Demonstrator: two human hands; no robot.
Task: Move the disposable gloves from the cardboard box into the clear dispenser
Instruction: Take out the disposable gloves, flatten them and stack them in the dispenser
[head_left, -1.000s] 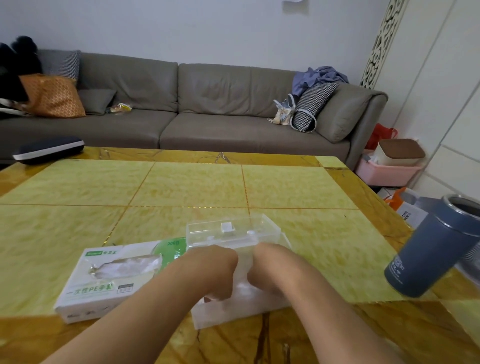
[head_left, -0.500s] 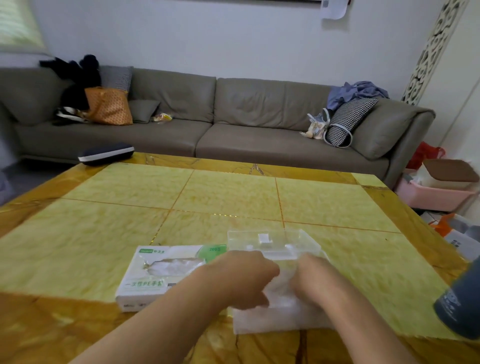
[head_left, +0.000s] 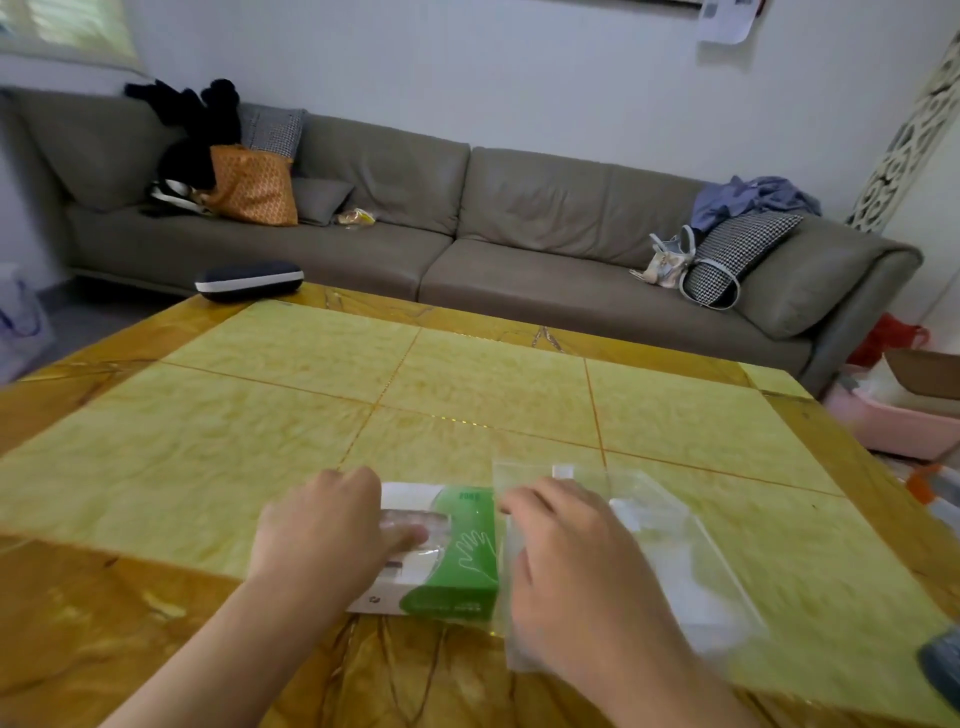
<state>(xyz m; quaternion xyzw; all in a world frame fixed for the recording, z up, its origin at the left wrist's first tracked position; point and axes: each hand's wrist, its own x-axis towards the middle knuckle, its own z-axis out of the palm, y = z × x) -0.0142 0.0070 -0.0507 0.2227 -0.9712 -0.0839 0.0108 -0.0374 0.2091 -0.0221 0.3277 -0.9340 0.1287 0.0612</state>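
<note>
Left hand (head_left: 332, 530) laid over the left part of the cardboard box (head_left: 457, 561), thumb stretched across the slot in the top where crumpled clear gloves (head_left: 415, 519) show; fingers bent down over the far edge of the box, though hard to tell through the blur whether gripping it or only resting there. Right hand (head_left: 566, 566) just to the right, knuckles up and fingers loosely spread, resting flat on the left end of the clear dispenser (head_left: 670, 556), nothing pinched. Hands side by side, a narrow gap between, apart and not touching. Box white with a green right end bearing a printed hand outline, lying flat on the table (head_left: 467, 395), its green end touching or nearly touching the left wall of the dispenser. Dispenser directly right of the box, see-through, contents not readable because of motion blur. Gloves seen only in the box opening, beneath the left thumb. Farther out: yellow and amber tiled tabletop, a dark case (head_left: 249, 280) at its far left corner, a grey sofa (head_left: 519, 239) behind with an orange bag (head_left: 254, 187) and a checkered pillow (head_left: 737, 254).
</note>
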